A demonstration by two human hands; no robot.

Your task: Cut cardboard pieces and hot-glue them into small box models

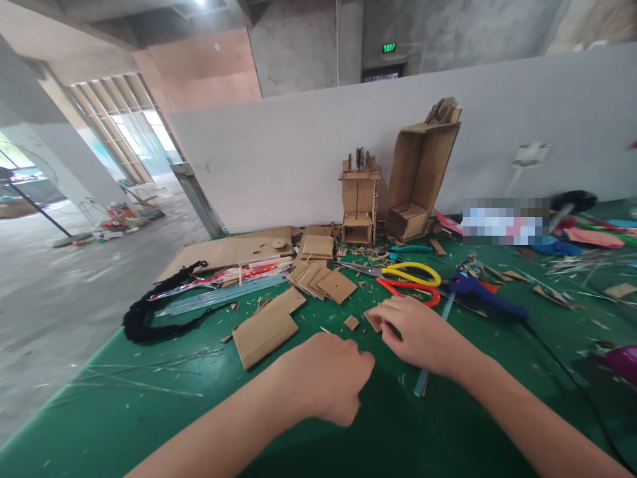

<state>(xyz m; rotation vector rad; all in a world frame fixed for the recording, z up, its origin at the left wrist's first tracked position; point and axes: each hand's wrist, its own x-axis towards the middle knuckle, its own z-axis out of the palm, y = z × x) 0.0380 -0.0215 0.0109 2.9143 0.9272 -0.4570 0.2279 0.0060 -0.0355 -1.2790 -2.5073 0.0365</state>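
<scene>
Pinched between my right hand (421, 332) fingertips is a small cardboard piece (373, 320) on the green table (149, 425); my left hand (326, 385) rests fisted, holding nothing visible. Far off stand two cardboard models (359, 199), seemingly built; many cut squares (323, 279) lie loose.

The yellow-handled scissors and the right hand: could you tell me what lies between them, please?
In the head view, the red-handled scissors lie between the yellow-handled scissors and the right hand.
</scene>
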